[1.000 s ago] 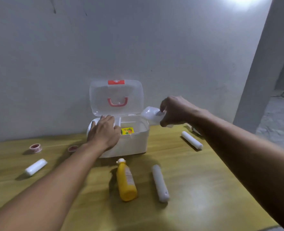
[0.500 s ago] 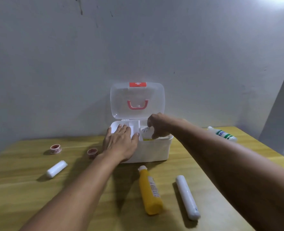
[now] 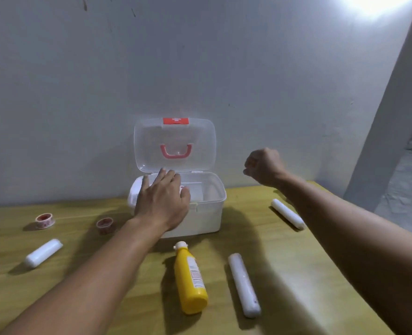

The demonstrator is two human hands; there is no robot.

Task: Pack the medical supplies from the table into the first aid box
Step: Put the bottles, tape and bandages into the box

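Observation:
The white first aid box point(image 3: 207, 213) stands open against the wall, its clear lid point(image 3: 174, 145) upright with a pink handle. My left hand point(image 3: 162, 201) lies flat on the box's left front rim, fingers spread. My right hand point(image 3: 264, 168) hovers to the right of the box, fingers curled, nothing in it. On the table lie a yellow bottle point(image 3: 190, 279), a long white roll point(image 3: 243, 284), another white roll point(image 3: 288, 213) at the right, a short white roll point(image 3: 42, 253) at the left, and two pink tape rolls point(image 3: 44, 220) point(image 3: 105, 225).
The wooden table point(image 3: 284, 274) ends at the right, with grey floor beyond it. A plain grey wall rises directly behind the box. A wall corner stands at the far right.
My right hand put the white bottle into the box, let go, and drew back up to the right, empty. My left hand stayed on the box.

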